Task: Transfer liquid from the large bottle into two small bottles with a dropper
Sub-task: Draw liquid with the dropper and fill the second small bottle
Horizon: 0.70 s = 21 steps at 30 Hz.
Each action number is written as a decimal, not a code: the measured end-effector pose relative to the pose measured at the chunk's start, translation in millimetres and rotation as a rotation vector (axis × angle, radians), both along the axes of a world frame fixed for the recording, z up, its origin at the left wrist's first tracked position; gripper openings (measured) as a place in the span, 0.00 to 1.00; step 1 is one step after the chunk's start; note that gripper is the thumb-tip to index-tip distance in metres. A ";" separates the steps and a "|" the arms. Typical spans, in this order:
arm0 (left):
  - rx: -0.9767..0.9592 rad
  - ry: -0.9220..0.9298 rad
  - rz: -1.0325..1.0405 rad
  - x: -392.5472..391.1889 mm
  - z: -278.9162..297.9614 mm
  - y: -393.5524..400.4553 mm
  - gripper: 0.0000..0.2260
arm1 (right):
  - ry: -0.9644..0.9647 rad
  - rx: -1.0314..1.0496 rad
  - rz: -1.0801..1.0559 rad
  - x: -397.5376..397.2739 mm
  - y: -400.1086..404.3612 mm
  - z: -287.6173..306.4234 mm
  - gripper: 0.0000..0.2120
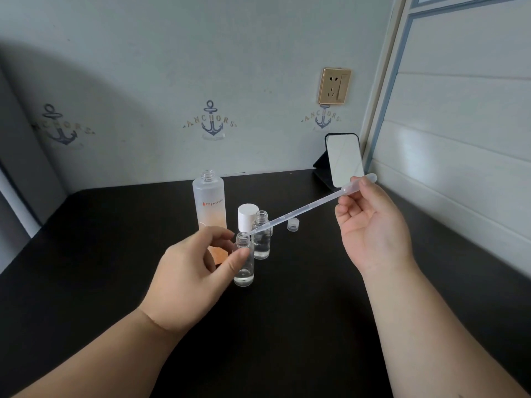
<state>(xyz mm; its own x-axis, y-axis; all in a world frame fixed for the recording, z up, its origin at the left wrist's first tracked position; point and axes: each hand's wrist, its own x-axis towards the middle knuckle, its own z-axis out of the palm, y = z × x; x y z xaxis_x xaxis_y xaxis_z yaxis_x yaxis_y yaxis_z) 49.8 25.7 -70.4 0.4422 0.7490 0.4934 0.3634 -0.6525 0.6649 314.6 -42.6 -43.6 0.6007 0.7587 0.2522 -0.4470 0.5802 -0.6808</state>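
The large frosted bottle [209,201], open at the top, stands on the black table [115,239]. In front of it my left hand [195,271] pinches the near small clear bottle [244,262] just under its open neck. A second small bottle [262,239], holding clear liquid, stands right behind it. My right hand [370,222] pinches the bulb end of a long plastic dropper [304,209], which slants down to the left with its tip at the mouth of the near small bottle.
A white cap [247,216] stands behind the small bottles, and a small clear cap [293,224] lies to their right. A standing mirror [343,159] leans at the back right by the white panelled wall. A wall socket [334,85] sits above it.
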 end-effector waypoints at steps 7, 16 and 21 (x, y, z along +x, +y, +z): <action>-0.053 0.208 -0.038 6.6 -4.1 6.2 0.24 | 0.003 0.005 -0.023 -1.5 0.4 1.8 0.09; -0.052 0.246 -0.080 10.5 -2.0 7.1 0.11 | -0.004 -0.001 -0.050 -0.5 0.7 1.7 0.11; -0.026 0.192 -0.112 9.4 -1.5 5.9 0.17 | 0.027 -0.003 -0.069 -1.3 1.2 2.5 0.10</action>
<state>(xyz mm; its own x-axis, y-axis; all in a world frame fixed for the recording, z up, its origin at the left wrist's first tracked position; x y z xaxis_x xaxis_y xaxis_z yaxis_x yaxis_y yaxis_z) 59.2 31.6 -71.9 0.6070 0.7015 0.3735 0.4113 -0.6794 0.6076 313.3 -41.4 -41.1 0.6583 0.7159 0.2327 -0.4243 0.6082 -0.6709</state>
